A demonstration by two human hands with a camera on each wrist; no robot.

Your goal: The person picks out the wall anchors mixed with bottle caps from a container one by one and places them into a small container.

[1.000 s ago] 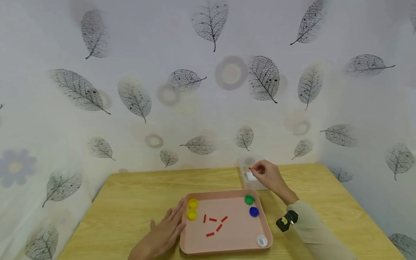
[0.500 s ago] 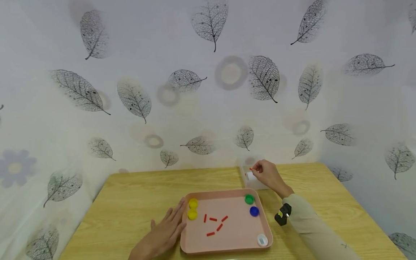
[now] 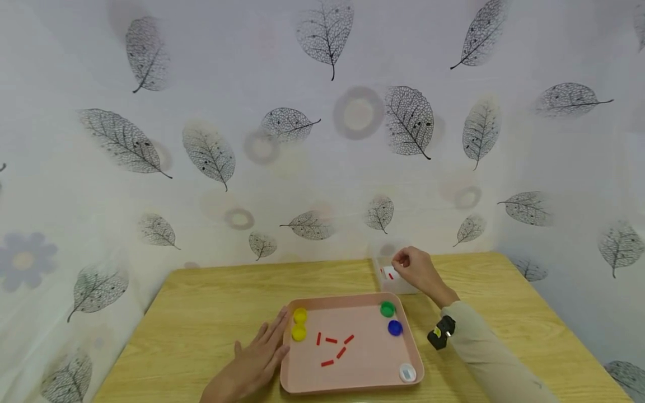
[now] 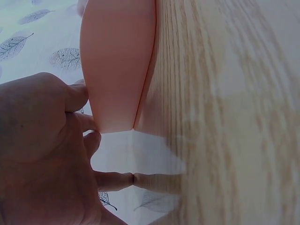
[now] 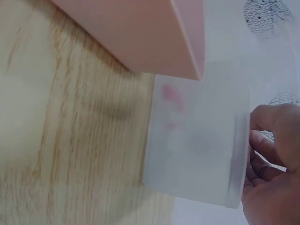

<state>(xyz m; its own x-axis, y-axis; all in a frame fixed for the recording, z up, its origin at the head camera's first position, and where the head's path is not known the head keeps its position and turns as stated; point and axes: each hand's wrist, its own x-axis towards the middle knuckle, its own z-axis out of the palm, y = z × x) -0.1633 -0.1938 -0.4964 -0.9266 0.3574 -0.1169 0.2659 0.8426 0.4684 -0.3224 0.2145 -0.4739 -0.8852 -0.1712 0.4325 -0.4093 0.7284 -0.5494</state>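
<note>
My left hand (image 3: 254, 361) lies with fingers spread against the left side of a pink tray (image 3: 342, 380); in the left wrist view its fingertips touch the tray's rim (image 4: 93, 105). My right hand (image 3: 417, 271) is over a translucent plastic box (image 3: 401, 287) behind the tray, its fingers curled with nothing visible between them. Just below the fingertips a small red stick (image 3: 391, 276) shows against a white piece (image 3: 387, 271) in the box. Through the box wall (image 5: 197, 154), blurred red shapes (image 5: 172, 96) appear. Several red sticks (image 3: 331, 340) are scattered on the tray.
Two yellow caps (image 3: 299, 324) sit at the tray's left side. Green (image 3: 387, 309) and blue caps (image 3: 395, 328) are at its right, with a white round piece (image 3: 407, 373) in the near right corner. A leaf-printed curtain hangs behind the wooden table (image 3: 216, 296).
The red stick pinched in my right fingertips has been let go and now shows lower, at the box. My left hand has stayed at the tray.
</note>
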